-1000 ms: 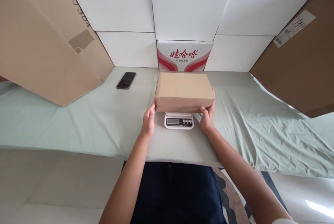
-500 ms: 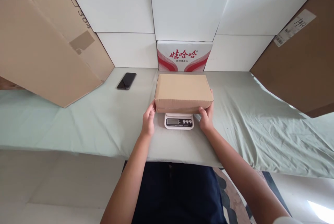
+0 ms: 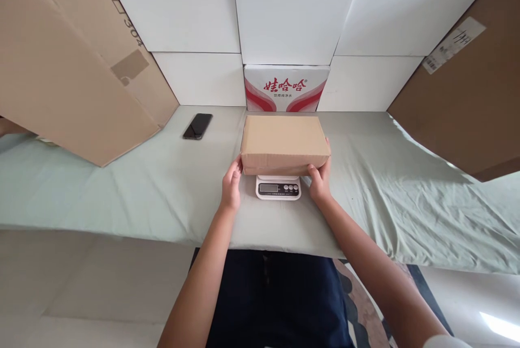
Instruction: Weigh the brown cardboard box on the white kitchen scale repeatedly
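A closed brown cardboard box (image 3: 284, 139) sits over a white digital kitchen scale (image 3: 278, 195), hiding all but the scale's front panel with its display and buttons. Whether the box rests fully on the scale I cannot tell. My left hand (image 3: 232, 183) holds the box's left end, its fingers partly tucked behind the side. At the front right corner my right hand (image 3: 320, 181) grips the box, thumb on the front face and fingers around the right side. The small display looks grey, with no readable digits.
A black smartphone (image 3: 197, 126) lies on the green cloth (image 3: 162, 191) to the left. Large cardboard panels (image 3: 81, 77) (image 3: 467, 93) flank both sides. White boxes (image 3: 195, 77) and a red-lettered carton (image 3: 287, 88) stand at the back. Part of another person's hand (image 3: 10, 127) shows at far left.
The box and both my hands stay nearly in place; the view shifts slightly. At the far left edge, the other person's hand has moved and a pale item now shows beside it.
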Demonstrator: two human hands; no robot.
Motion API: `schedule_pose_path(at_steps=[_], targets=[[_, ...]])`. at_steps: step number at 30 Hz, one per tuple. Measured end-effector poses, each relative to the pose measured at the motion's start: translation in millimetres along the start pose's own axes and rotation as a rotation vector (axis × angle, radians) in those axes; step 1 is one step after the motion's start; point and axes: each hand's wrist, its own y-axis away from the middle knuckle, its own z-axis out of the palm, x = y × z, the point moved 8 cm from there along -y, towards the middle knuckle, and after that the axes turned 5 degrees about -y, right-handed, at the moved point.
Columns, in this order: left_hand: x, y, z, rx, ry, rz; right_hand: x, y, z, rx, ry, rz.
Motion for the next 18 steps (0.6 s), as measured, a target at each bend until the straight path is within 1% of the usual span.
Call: schedule_pose_path(at_steps=[6, 8, 10, 12, 15, 18], targets=[[-2.7, 0.0, -1.0, -0.001, 0.003, -0.004, 2.5, 0.6, -0.1, -0.006, -0.001, -0.005], [-3.0, -0.7, -2.8, 0.01, 0.005, -0.001, 3.2, -0.6, -2.2, 0.014, -0.022, -0.026], [-2.5, -1.7, -5.7, 0.031, 0.02, 0.008, 5.4, -3.3, -8.2, 0.073, -0.065, -0.038], [-0.7, -2.9, -8.9, 0.056, 0.04, 0.03, 11.6, -6.9, -17.1, 0.164, -0.136, -0.013], [2.3, -4.1, -11.1, 0.075, 0.04, 0.055, 27.3, -11.7, -28.5, 0.296, -0.267, 0.095], [3.6, -4.7, -10.5, 0.074, 0.028, 0.055, 41.4, -14.3, -32.7, 0.372, -0.359, 0.214]])
